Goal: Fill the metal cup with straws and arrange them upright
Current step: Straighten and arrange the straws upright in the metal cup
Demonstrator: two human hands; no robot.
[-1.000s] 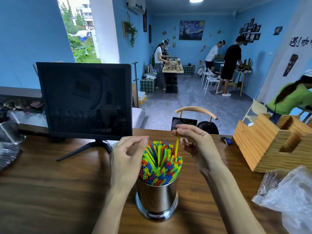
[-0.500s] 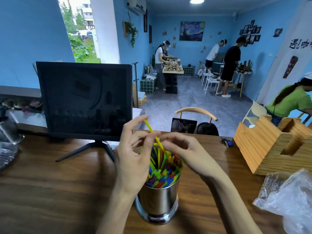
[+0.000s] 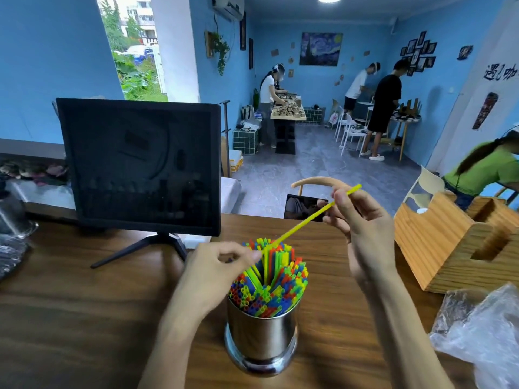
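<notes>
Head view: my right hand [image 3: 362,228] pinches a yellow straw [image 3: 310,219], left hand [image 3: 216,272] pinching its lower end; next I stand it upright in the metal cup [image 3: 262,341].

I see a brown wooden table [image 3: 84,318] with a visible grain filling the lower part of the head view. The metal cup [image 3: 261,338] stands on it near the front centre, packed with coloured straws. A black monitor [image 3: 140,167] rests on its splayed stand toward the rear left. A wooden slotted holder [image 3: 455,242] sits at the right edge. Crumpled clear plastic bags [image 3: 483,332] lie at the front right, just beside the holder. More dark plastic wrap [image 3: 11,254] lies at the far left edge.
</notes>
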